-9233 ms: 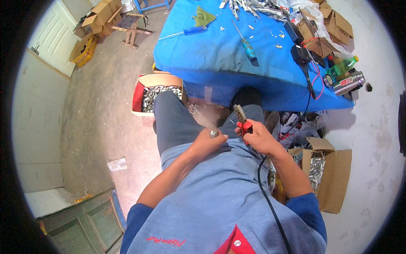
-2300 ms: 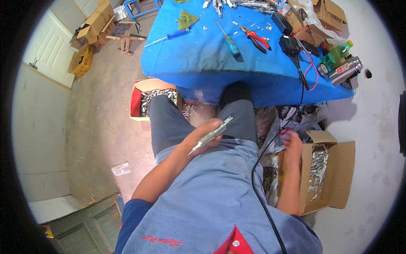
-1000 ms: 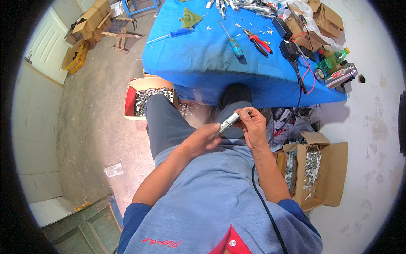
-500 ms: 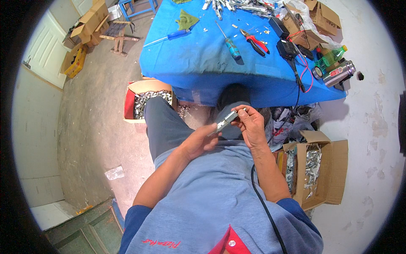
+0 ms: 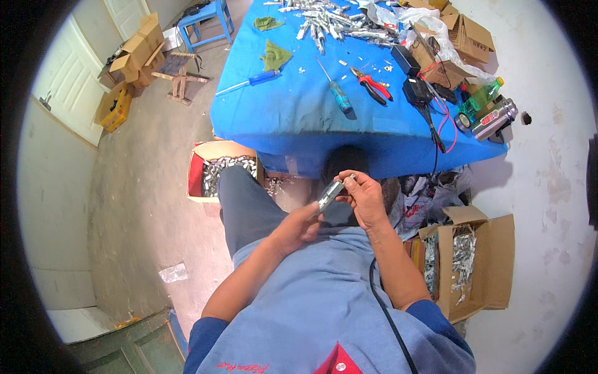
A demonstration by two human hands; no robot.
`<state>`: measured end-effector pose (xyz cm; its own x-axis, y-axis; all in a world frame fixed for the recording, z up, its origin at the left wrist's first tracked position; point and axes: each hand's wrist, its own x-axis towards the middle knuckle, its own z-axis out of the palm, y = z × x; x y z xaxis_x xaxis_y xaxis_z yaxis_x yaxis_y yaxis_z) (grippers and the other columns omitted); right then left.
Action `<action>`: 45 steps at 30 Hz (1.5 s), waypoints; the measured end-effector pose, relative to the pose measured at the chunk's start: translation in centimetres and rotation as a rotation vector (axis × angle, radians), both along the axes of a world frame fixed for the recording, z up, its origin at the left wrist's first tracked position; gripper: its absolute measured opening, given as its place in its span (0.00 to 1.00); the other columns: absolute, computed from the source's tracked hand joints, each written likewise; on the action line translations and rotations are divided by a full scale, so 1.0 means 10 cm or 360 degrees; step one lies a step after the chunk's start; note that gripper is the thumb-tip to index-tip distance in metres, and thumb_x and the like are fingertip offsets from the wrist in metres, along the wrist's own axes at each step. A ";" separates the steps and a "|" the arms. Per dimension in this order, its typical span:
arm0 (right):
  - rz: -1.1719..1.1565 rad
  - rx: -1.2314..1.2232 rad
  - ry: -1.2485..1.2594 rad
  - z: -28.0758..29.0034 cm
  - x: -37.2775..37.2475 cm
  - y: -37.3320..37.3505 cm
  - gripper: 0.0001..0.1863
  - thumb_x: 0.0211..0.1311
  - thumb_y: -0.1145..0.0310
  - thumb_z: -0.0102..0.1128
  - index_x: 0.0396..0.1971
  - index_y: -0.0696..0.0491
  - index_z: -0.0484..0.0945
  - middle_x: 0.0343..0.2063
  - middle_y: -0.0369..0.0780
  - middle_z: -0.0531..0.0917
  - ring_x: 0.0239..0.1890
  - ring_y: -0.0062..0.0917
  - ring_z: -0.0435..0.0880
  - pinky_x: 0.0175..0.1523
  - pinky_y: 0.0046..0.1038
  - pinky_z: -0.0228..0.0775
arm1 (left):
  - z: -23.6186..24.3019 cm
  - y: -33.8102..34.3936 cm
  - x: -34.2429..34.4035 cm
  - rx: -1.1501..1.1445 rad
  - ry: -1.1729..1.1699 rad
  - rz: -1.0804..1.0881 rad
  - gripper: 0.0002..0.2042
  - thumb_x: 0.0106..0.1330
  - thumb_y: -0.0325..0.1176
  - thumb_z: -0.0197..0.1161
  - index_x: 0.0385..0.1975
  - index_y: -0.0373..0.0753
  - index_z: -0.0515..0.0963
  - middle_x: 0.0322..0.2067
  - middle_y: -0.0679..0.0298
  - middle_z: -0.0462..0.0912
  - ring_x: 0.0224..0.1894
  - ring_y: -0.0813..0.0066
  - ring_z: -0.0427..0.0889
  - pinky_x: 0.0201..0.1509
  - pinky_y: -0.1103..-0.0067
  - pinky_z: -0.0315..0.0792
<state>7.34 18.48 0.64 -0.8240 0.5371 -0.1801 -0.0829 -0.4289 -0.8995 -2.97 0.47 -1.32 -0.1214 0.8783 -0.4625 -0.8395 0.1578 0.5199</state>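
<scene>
A slim silver metal part [image 5: 331,196] is held over my lap between both hands. My left hand [image 5: 298,225] grips its lower end, fingers curled. My right hand [image 5: 367,199] pinches the upper end between thumb and fingertips. Above them on the blue-covered table [image 5: 274,118] lie red-handled pliers [image 5: 377,88], a teal screwdriver [image 5: 339,93] and a blue screwdriver [image 5: 258,80].
Silver parts [image 5: 321,25], green rags [image 5: 274,56], black adapters [image 5: 405,59], a green bottle [image 5: 478,98] and a flask [image 5: 495,119] are on the table. A box of metal pieces [image 5: 199,149] is beside my left leg; a carton [image 5: 498,262] stands right.
Earlier my right hand held pliers and a cord; those pliers now lie on the table. My right hand has since joined my left on the metal part, and the view has shifted slightly.
</scene>
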 end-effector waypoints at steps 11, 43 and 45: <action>0.0348 0.0467 -0.0339 0.31 -0.80 0.41 0.13 0.73 0.65 0.56 0.49 0.57 0.80 0.31 0.33 0.81 0.30 0.15 0.79 0.35 0.20 0.75 | 0.30 0.19 -0.36 -0.0180 0.0287 0.0291 0.20 0.75 0.54 0.54 0.34 0.41 0.71 0.14 0.75 0.63 0.14 0.85 0.55 0.19 0.85 0.49; -0.0291 0.2343 -0.0821 0.34 -1.65 1.35 0.19 0.58 0.63 0.67 0.45 0.57 0.79 0.37 0.49 0.82 0.42 0.47 0.81 0.45 0.46 0.73 | 0.23 1.07 -1.86 -0.0733 0.3353 0.0630 0.11 0.58 0.39 0.73 0.34 0.40 0.83 0.28 0.56 0.85 0.30 0.55 0.84 0.35 0.65 0.74; -0.0227 0.2277 -0.0864 0.31 -1.63 1.40 0.19 0.59 0.62 0.66 0.45 0.58 0.79 0.38 0.50 0.82 0.41 0.48 0.81 0.45 0.46 0.73 | 0.21 1.06 -1.84 -0.0668 0.3385 0.0747 0.11 0.58 0.39 0.73 0.34 0.40 0.83 0.28 0.57 0.85 0.30 0.55 0.83 0.36 0.65 0.72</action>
<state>-8.96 32.47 3.71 -0.7599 0.5832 0.2872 0.4168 0.7761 -0.4732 -21.39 11.05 0.75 -0.6614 0.5593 0.4997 0.7500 0.4874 0.4471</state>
